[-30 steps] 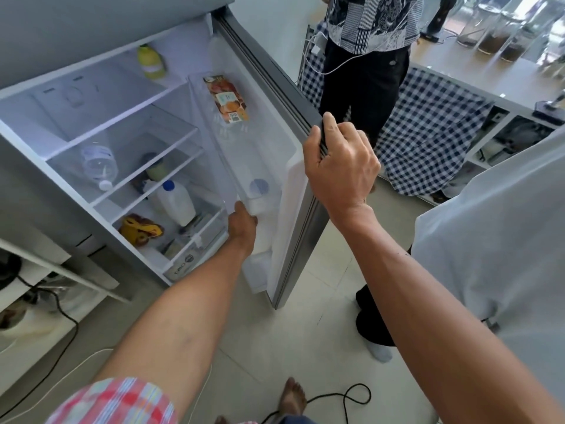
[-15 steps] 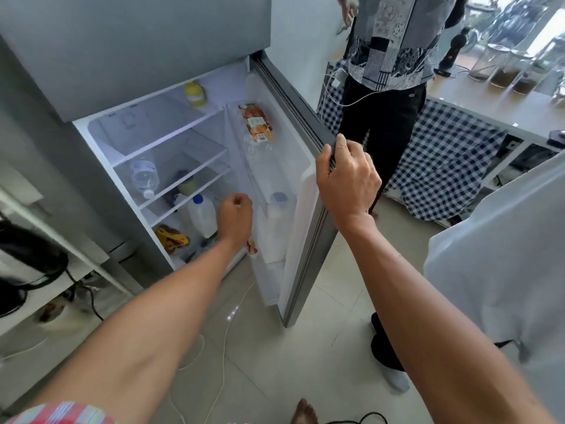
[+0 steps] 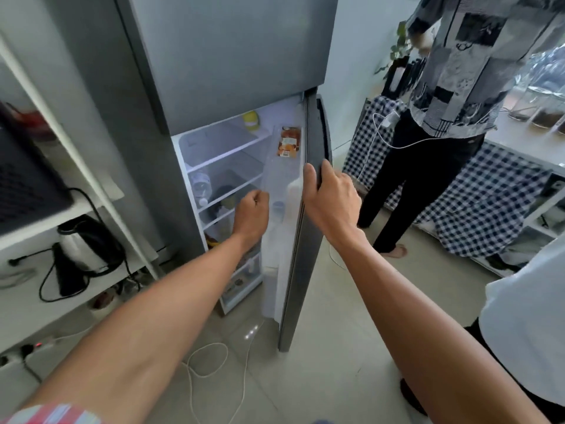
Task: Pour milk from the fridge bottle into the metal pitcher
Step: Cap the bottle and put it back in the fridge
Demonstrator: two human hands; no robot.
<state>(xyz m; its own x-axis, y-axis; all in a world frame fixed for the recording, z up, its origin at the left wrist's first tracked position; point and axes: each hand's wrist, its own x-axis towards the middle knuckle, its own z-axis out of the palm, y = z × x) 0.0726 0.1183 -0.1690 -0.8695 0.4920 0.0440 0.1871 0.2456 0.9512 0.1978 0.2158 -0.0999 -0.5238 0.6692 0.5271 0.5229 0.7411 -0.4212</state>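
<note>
The grey fridge's lower door [image 3: 308, 240] stands partly open. My right hand [image 3: 331, 200] is shut on the door's outer edge. My left hand [image 3: 252, 214] is a closed fist in the gap between the shelves and the door, with nothing visible in it. Just right of that fist, a white bottle with a pale blue cap [image 3: 278, 209] stands in the door bin. My left hand and forearm hide the lower fridge shelf. The metal pitcher is not in view.
A clear water bottle [image 3: 200, 185] lies on a fridge shelf, and an orange packet [image 3: 289, 142] sits in the upper door bin. A kettle [image 3: 85, 243] stands on the white shelving at left. Cables [image 3: 208, 362] lie on the floor. Another person [image 3: 443, 133] stands right of the door by a checked-cloth table [image 3: 489, 203].
The door has swung further toward closed under my right hand. My left hand has pulled back from the door bin and curled into a fist. My view has moved back and up.
</note>
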